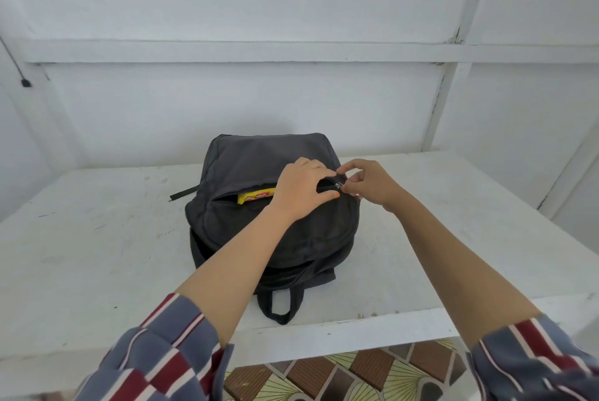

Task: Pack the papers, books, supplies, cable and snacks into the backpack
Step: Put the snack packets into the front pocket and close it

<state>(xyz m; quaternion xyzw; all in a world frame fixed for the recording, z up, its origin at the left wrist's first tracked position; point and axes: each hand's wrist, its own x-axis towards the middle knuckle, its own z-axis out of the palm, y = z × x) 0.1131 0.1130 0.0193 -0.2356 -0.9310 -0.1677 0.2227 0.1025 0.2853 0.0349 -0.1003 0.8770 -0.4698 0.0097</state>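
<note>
A dark grey backpack point(259, 161) lies flat on the white table point(97, 255), its top handle loop toward me. Its front pocket gapes open, and a yellow snack packet point(256, 197) pokes out of the slit. My left hand point(303, 188) rests on the pocket and grips the fabric at the right end of the opening, thumb below and fingers above. My right hand point(369, 183) pinches the small metal zipper pull point(339, 185) at that same end. No papers, books, supplies or cable are in sight.
A black strap point(183, 194) sticks out from the bag's left side. White walls with a ledge stand behind the table. A black cable end point(26, 82) hangs on the left wall. Patterned floor shows below the table's near edge.
</note>
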